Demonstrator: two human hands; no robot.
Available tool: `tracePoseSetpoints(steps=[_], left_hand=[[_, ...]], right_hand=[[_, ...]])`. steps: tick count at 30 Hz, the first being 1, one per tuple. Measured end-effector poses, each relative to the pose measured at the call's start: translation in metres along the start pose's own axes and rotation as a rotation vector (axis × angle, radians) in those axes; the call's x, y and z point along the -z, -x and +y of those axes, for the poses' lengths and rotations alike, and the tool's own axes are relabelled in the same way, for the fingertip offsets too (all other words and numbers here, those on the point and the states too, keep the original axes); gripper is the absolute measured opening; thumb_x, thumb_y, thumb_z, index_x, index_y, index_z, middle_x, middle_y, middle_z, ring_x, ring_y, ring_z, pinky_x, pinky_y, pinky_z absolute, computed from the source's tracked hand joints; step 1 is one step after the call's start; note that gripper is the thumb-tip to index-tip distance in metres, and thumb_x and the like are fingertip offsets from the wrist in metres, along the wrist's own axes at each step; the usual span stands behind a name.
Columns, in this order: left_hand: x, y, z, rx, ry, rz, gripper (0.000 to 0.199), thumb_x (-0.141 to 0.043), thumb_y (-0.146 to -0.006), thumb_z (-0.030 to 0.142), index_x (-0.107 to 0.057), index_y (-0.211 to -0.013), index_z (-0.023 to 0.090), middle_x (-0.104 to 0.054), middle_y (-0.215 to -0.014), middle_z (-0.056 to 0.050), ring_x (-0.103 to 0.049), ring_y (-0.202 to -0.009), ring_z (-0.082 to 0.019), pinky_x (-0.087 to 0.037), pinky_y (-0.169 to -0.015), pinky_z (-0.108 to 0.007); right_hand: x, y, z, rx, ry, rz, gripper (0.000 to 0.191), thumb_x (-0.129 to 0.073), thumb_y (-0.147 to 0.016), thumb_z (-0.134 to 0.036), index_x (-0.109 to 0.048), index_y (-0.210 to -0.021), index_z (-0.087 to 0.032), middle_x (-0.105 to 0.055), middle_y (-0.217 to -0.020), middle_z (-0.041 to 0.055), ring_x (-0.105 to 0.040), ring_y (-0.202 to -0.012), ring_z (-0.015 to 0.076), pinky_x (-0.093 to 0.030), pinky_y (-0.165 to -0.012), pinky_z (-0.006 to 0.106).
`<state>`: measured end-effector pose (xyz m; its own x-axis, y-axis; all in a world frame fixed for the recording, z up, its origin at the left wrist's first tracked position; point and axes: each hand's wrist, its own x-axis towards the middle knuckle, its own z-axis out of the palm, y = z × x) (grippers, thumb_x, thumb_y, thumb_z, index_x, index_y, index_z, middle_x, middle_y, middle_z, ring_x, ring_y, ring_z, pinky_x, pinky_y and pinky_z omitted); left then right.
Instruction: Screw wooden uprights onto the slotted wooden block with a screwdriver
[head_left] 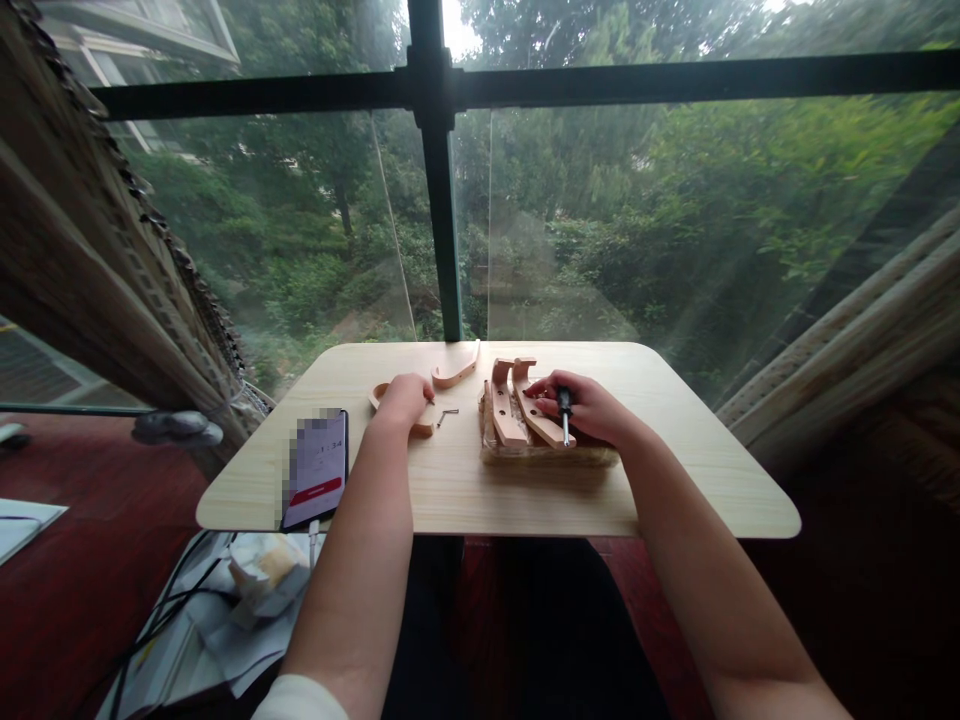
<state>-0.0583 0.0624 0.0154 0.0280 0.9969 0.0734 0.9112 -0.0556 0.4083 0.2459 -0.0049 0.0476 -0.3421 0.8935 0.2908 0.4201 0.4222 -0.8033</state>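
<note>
My left hand is over a curved wooden piece, hiding its middle. Its fingers are drawn together, and a small dark tip shows at them; what they pinch is too small to make out. Just right of those fingers lie a few metal screws. In my right hand is a screwdriver with a black handle, its metal shaft pointing toward me. Those fingers also rest on a curved wooden hook piece with dark holes. Beside it is a similar hook piece; both lie on a plastic-wrapped wooden block.
Another curved wooden piece lies at the table's far edge. A phone with a cable plugged in lies at the left of the pale table. Cables and papers are below left. A window stands directly behind the table.
</note>
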Motion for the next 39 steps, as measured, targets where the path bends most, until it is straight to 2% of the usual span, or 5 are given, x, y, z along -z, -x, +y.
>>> tracePoseSetpoints(steps=[12,21,28,34,39], left_hand=[[0.004,0.004,0.017,0.005,-0.022,-0.034,0.022,-0.055,-0.083,0.013,-0.075,-0.091,0.017,-0.075,-0.101,-0.013,-0.069,-0.094,-0.026,-0.053,-0.085,-0.033],[0.045,0.033,0.053,-0.216,0.576,0.339,0.020,-0.053,-0.089,0.024,-0.065,-0.103,0.016,-0.073,-0.099,-0.008,-0.068,-0.093,-0.019,-0.054,-0.088,-0.032],[0.050,0.043,0.095,-0.538,0.816,-0.041,0.017,-0.061,-0.083,0.024,-0.067,-0.095,0.014,-0.070,-0.078,-0.004,-0.066,-0.071,-0.014,-0.054,-0.068,-0.026],[0.051,0.040,0.114,-0.597,0.540,0.001,0.013,-0.060,-0.085,0.025,-0.069,-0.088,0.015,-0.071,-0.080,-0.004,-0.064,-0.073,-0.015,-0.050,-0.067,-0.025],[0.040,0.036,0.118,-0.597,0.633,-0.061,0.010,-0.059,-0.086,0.021,-0.064,-0.092,0.015,-0.072,-0.085,-0.005,-0.066,-0.076,-0.014,-0.051,-0.068,-0.024]], right_hand=[[0.001,0.001,-0.002,-0.017,-0.018,0.019,0.030,-0.069,-0.077,-0.048,-0.058,-0.081,-0.020,-0.074,-0.102,0.0102,-0.062,-0.082,0.0192,-0.048,-0.076,0.037],[0.003,0.003,-0.018,0.101,-0.115,0.224,0.039,-0.073,-0.075,-0.052,-0.049,-0.069,-0.022,-0.062,-0.075,0.0013,-0.052,-0.068,0.0142,-0.044,-0.067,0.032],[0.010,-0.012,-0.063,0.190,-0.092,0.170,0.042,-0.073,-0.074,-0.058,-0.053,-0.079,-0.022,-0.065,-0.098,0.0071,-0.056,-0.072,0.0149,-0.046,-0.065,0.031],[0.010,-0.032,-0.069,0.237,0.195,0.187,0.038,-0.072,-0.075,-0.057,-0.062,-0.076,-0.021,-0.065,-0.076,0.0032,-0.054,-0.070,0.0151,-0.042,-0.066,0.030],[0.006,-0.034,-0.048,0.153,0.044,0.208,0.044,-0.075,-0.069,-0.058,-0.051,-0.068,-0.022,-0.066,-0.075,0.0037,-0.053,-0.066,0.0144,-0.042,-0.062,0.029]])
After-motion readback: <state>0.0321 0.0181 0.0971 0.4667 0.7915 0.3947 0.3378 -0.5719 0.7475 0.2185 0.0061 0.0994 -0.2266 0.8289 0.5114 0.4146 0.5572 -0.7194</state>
